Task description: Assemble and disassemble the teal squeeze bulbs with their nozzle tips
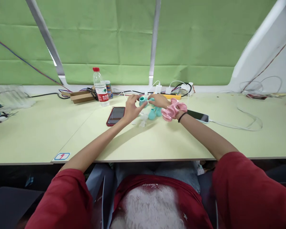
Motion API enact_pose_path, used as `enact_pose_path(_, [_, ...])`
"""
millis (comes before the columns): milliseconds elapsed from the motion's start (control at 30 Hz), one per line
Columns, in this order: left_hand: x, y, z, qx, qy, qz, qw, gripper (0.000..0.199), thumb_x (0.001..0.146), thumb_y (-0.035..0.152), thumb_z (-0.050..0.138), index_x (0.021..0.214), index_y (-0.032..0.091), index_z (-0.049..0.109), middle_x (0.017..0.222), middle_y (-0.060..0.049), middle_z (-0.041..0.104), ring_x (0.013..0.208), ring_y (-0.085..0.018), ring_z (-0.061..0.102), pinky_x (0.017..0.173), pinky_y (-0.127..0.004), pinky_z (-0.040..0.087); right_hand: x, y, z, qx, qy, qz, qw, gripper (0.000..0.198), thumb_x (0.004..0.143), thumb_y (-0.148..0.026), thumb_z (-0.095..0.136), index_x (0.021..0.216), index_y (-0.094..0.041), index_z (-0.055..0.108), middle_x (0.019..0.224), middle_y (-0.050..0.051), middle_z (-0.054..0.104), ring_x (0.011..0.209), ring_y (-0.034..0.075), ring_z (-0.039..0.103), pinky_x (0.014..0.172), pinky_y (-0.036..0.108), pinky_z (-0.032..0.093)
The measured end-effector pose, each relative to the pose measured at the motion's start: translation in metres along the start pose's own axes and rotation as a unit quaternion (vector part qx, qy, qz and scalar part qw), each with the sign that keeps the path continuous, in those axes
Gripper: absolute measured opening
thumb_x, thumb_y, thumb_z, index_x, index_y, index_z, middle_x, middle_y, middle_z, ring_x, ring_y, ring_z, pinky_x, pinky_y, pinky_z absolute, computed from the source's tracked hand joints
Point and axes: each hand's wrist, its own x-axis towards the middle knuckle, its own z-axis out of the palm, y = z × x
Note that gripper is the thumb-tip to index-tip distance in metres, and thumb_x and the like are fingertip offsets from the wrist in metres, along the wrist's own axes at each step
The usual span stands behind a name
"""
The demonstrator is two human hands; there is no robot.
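Note:
My left hand [132, 108] grips a small turquoise cup-like piece [142, 100] with a round open mouth, its thumb pressed on the near side. Just right of it, my right hand [160, 100] has its fingers and thumb closed around another turquoise piece [152, 99], mostly hidden by the hand. Below the hands, a turquoise bulb-shaped piece [152, 114] stands on the table, with another turquoise piece [158, 111] beside it. Several clear, translucent pieces [143, 120] lie to their left; their kind cannot be made out.
On the pale table [143, 143], a red-cased phone [116, 115] lies left of my hands. A second phone [198, 116] with a white cable is beside my right wrist. Behind stand a water bottle [101, 89], a can [109, 89], an open cardboard box [82, 96] and white chargers [158, 88].

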Motion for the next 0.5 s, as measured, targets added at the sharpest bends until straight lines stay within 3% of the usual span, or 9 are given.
enact_pose_path(100, [0.023, -0.013, -0.006, 0.015, 0.009, -0.03, 0.999, 0.028, 0.075, 0.036, 0.05, 0.094, 0.015, 0.054, 0.095, -0.007, 0.052, 0.089, -0.019, 0.047, 0.078, -0.03, 0.037, 0.01, -0.004, -0.008, -0.006, -0.038, -0.008, 0.999, 0.022, 0.081, -0.031, 0.05, 0.096, -0.016, 0.057, 0.09, 0.004, 0.06, 0.078, 0.014, 0.057, 0.071, 0.032, 0.046])
enact_pose_path(233, [0.049, -0.038, 0.003, 0.03, -0.047, -0.074, 0.996, 0.022, 0.066, 0.026, 0.061, 0.085, 0.014, 0.058, 0.083, -0.006, 0.056, 0.085, -0.021, 0.05, 0.078, -0.034, 0.038, 0.001, -0.012, -0.019, 0.011, -0.012, -0.015, 1.0, 0.022, 0.076, -0.028, 0.053, 0.094, -0.022, 0.064, 0.066, 0.001, 0.064, 0.064, 0.017, 0.058, 0.064, 0.029, 0.043])
enact_pose_path(333, [0.059, -0.054, 0.016, 0.026, -0.116, -0.119, 0.986, 0.017, 0.071, 0.025, 0.06, 0.081, 0.012, 0.058, 0.081, -0.005, 0.058, 0.08, -0.018, 0.054, 0.074, -0.035, 0.043, -0.014, -0.018, -0.022, 0.044, 0.021, -0.019, 0.999, 0.028, 0.077, -0.029, 0.05, 0.1, -0.021, 0.062, 0.067, 0.001, 0.064, 0.058, 0.015, 0.057, 0.062, 0.029, 0.044])
enact_pose_path(500, [0.06, -0.067, 0.033, -0.016, -0.196, -0.182, 0.963, 0.024, 0.083, 0.028, 0.046, 0.1, 0.012, 0.052, 0.097, -0.006, 0.056, 0.081, -0.014, 0.056, 0.07, -0.032, 0.048, -0.035, -0.023, -0.02, 0.119, 0.057, -0.018, 0.991, 0.029, 0.076, -0.029, 0.049, 0.101, -0.021, 0.062, 0.078, 0.0, 0.066, 0.058, 0.013, 0.057, 0.062, 0.028, 0.048])
